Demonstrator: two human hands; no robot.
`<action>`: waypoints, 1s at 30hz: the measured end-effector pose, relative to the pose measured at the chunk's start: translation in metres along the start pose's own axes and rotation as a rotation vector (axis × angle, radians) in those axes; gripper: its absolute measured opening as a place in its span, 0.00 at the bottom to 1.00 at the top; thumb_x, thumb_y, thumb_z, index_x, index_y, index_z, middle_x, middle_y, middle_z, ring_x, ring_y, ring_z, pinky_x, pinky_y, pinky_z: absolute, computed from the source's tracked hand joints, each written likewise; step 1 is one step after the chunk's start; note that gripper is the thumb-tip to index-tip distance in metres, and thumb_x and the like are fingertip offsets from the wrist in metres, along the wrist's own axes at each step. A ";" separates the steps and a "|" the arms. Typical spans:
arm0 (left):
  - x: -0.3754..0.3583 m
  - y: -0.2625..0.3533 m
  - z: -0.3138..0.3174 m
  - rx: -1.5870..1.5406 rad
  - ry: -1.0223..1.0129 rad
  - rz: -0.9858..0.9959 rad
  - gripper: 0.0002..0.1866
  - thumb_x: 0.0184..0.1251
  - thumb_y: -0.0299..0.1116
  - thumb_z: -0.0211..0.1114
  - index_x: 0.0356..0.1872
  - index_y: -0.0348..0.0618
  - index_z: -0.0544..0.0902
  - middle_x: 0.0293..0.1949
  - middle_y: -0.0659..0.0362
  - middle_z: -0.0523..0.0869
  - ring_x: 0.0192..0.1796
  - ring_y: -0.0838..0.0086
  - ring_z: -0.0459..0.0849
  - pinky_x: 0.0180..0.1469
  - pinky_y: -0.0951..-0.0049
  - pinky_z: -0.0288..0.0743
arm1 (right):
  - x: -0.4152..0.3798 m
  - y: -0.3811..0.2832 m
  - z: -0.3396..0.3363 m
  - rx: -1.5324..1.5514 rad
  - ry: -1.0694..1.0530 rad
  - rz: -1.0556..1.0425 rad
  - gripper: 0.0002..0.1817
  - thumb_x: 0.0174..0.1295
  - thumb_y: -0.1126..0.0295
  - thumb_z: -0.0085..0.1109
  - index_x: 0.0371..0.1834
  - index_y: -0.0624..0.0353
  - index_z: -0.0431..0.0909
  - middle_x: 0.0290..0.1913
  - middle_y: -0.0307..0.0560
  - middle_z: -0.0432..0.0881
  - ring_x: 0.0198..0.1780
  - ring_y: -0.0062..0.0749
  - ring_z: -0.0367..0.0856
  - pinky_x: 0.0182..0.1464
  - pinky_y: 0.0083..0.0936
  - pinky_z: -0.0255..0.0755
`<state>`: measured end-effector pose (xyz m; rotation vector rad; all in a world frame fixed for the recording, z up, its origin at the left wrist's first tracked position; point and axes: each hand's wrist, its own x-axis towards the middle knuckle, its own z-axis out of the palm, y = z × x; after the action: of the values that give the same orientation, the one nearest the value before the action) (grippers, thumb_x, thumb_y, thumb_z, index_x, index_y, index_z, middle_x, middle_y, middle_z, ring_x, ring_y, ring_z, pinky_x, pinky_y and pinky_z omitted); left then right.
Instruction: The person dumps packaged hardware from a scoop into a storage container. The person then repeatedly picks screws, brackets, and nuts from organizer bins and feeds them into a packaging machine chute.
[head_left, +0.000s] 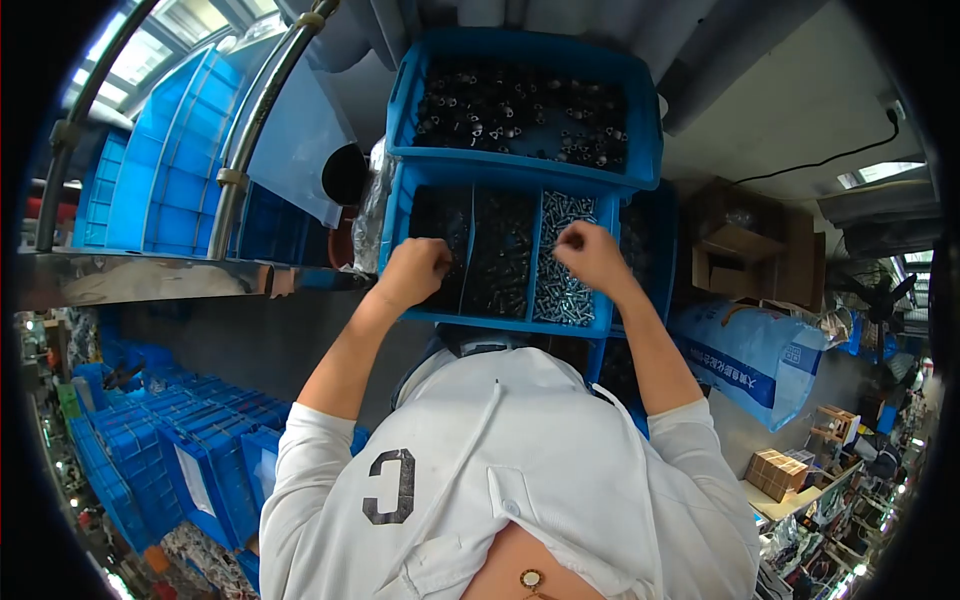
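The left hand (415, 268) rests curled on the dark left compartment of a blue divided bin (500, 322); whether it grips anything I cannot tell. The right hand (590, 255) pinches into the silver screws (560, 290) in the right compartment. Another blue bin (525, 165) sits just beyond. Stacked blue crates (170, 450), a printed sack (750, 355) and cardboard boxes (745, 245) crowd the workshop.

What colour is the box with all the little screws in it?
Blue. The divided box shows best in the head view, with silver screws in one compartment.
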<state>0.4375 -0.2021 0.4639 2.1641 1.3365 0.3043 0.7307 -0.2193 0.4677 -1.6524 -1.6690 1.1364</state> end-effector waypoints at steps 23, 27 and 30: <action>-0.005 0.005 0.018 0.312 -0.049 -0.041 0.03 0.47 0.25 0.62 0.26 0.40 0.82 0.33 0.53 0.82 0.37 0.59 0.83 0.36 0.64 0.78 | -0.010 -0.001 -0.017 0.073 -0.336 -0.011 0.10 0.48 0.70 0.60 0.27 0.68 0.78 0.23 0.46 0.80 0.22 0.27 0.76 0.26 0.24 0.70; -0.008 0.014 -0.012 -0.173 -0.022 -0.069 0.04 0.53 0.25 0.58 0.28 0.41 0.81 0.31 0.57 0.81 0.29 0.68 0.79 0.32 0.72 0.73 | 0.011 -0.028 -0.078 0.963 -0.384 0.240 0.10 0.52 0.66 0.45 0.32 0.59 0.74 0.25 0.38 0.72 0.22 0.18 0.65 0.20 0.16 0.60; -0.014 0.001 -0.004 -0.807 0.058 -0.177 0.04 0.54 0.24 0.56 0.29 0.40 0.79 0.29 0.60 0.80 0.25 0.78 0.71 0.27 0.79 0.65 | 0.084 -0.010 -0.093 0.949 -0.286 0.223 0.13 0.60 0.59 0.52 0.33 0.59 0.75 0.27 0.39 0.73 0.23 0.18 0.66 0.18 0.16 0.57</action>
<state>0.4296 -0.2131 0.4691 1.3657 1.1494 0.6985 0.7933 -0.1177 0.5073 -1.0808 -0.8154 1.9406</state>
